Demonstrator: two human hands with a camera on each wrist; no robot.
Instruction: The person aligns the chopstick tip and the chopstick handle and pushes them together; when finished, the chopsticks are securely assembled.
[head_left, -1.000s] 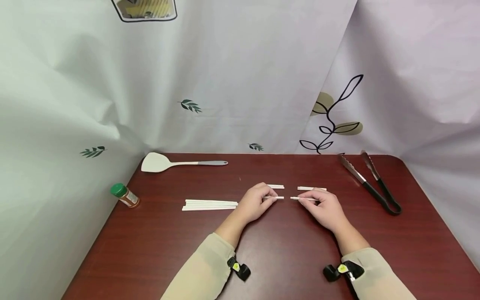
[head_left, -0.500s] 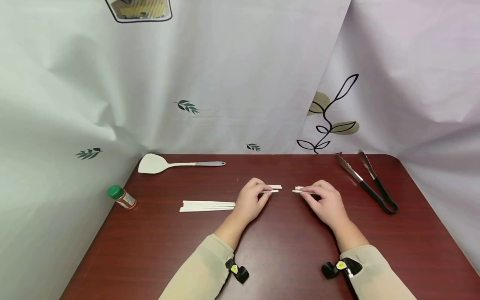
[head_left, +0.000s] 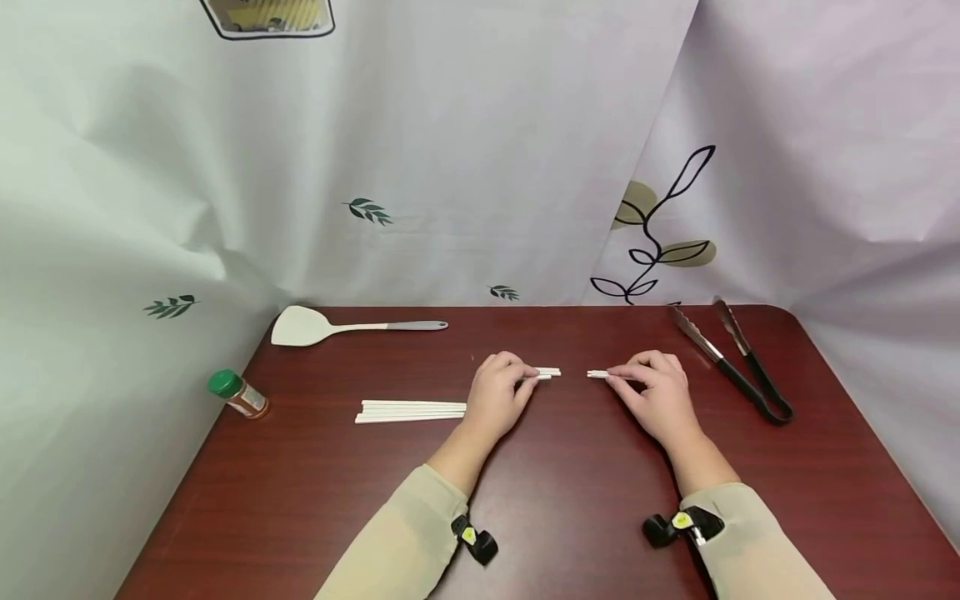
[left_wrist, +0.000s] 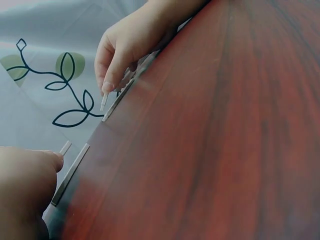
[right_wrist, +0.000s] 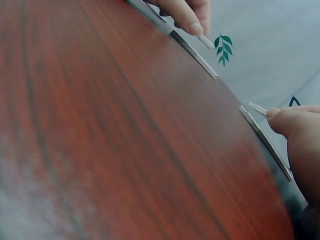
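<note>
My left hand (head_left: 495, 392) pinches a thin white stick (left_wrist: 66, 147) between thumb and fingers, its end pointing right. Close beyond it lies another white stick (left_wrist: 71, 175) on the table. Opposite, my right hand (head_left: 660, 396) pinches a similar short stick (right_wrist: 258, 108), its end pointing left. A white stick (right_wrist: 265, 142) lies alongside that one, close to the fingertips. A short gap separates the two facing sets of ends. Both hands cover most of the sticks in the head view. Beside my left wrist lies a row of several longer white sticks (head_left: 408, 412).
A white spatula with a grey handle (head_left: 360, 327) lies along the back left. At the left edge a green-capped spice jar (head_left: 238, 393) lies tipped over. Metal tongs with black handles (head_left: 738, 367) lie spread at the right. Behind the dark red table (head_left: 570, 500) hangs a pale curtain.
Both hands have moved away from me with their sticks, toward the sticks lying farther back. The held ends now sit right beside those. The row at left stays put.
</note>
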